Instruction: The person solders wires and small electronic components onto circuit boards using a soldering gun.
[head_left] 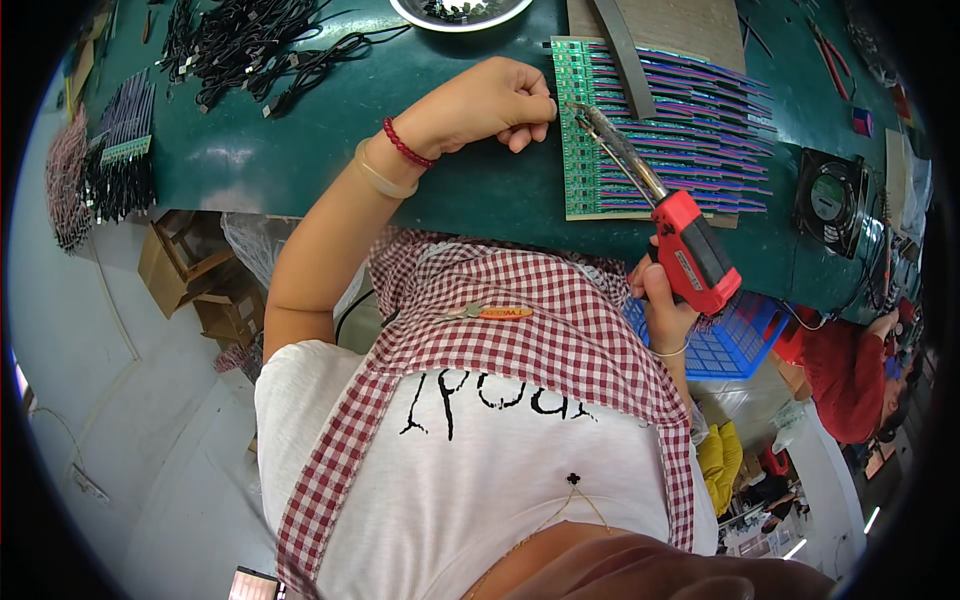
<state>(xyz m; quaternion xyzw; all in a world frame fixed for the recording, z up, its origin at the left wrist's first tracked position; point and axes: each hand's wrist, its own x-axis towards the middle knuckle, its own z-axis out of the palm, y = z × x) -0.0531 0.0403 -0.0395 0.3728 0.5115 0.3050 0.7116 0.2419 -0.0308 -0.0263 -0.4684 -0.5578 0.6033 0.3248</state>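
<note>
My right hand (662,305) is wrapped round the handle of a red and black soldering gun (690,250). Its metal tip reaches up and left to the pads of a green circuit board panel (577,150). My left hand (505,105) is closed just off the panel's left edge, thumb and fingertips pressed together; whatever they pinch is too small to make out. Rows of purple, blue and black wires (690,150) run rightward from the panel. Across the wires lies a flat grey bar (625,60), and a brown backing board (700,25) shows behind.
Black cables (250,45) lie in a heap at the far left of the green table (220,160). A white bowl (462,22) holds small dark parts. Wired boards (125,150) hang over the left edge. At right stand a black fan (832,200), a blue basket (725,350) and a co-worker's red sleeve (845,375).
</note>
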